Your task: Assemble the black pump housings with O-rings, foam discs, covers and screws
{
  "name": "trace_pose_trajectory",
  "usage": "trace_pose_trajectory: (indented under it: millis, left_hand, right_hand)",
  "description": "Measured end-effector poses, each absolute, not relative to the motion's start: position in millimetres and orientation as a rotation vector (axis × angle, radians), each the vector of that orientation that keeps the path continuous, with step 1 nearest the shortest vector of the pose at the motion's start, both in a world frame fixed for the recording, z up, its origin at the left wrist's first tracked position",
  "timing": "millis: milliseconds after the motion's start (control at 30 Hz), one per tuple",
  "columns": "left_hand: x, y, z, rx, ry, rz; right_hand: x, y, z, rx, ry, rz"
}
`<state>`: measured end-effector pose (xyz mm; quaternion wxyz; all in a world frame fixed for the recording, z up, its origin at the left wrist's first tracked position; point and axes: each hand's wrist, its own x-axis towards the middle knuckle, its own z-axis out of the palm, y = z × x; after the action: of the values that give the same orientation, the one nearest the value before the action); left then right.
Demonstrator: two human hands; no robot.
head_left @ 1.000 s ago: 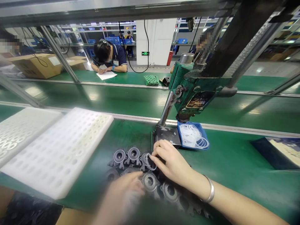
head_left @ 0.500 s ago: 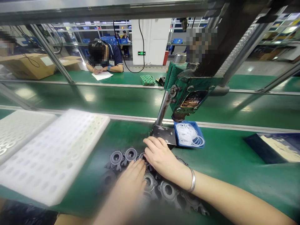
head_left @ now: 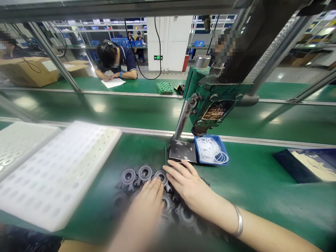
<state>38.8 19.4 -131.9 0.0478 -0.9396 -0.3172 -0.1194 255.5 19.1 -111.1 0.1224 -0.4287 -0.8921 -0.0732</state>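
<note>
Several dark grey round metal housings (head_left: 145, 172) lie close together on the green bench, in front of a green press (head_left: 207, 101) with a flat black base plate (head_left: 183, 151). My left hand (head_left: 149, 196) lies over the group, fingers stretched out, fingertips at the rim of one housing (head_left: 161, 177). Beside it, my right hand (head_left: 187, 180) is spread flat over the housings near the plate's front edge, a silver bangle on the wrist. Neither hand is closed round a part. Both hands hide some of the housings.
White foam trays (head_left: 65, 168) with round pockets stand at the left. A blue bin (head_left: 225, 159) of white rings sits right of the press base. Farther right is a dark blue bin (head_left: 294, 168) with pale pieces. Across the bench, a person (head_left: 115, 61) leans over paper.
My right hand has drawn back from the press plate toward me and slightly right, its fingers spreading. The left hand stays nearly in place.
</note>
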Motion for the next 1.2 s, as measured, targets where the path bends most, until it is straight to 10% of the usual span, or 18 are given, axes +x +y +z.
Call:
trace_pose_trajectory:
  millis: [667,1200]
  left_hand:
    - [53,-1,-114,-3.332,-1.685,-0.997]
    - [60,8,-117,-3.048,-0.769,-0.644]
  right_hand:
    - [258,-8,-85,-1.171,-1.928,1.037]
    - [281,7,-116,-1.529,-2.128,0.085]
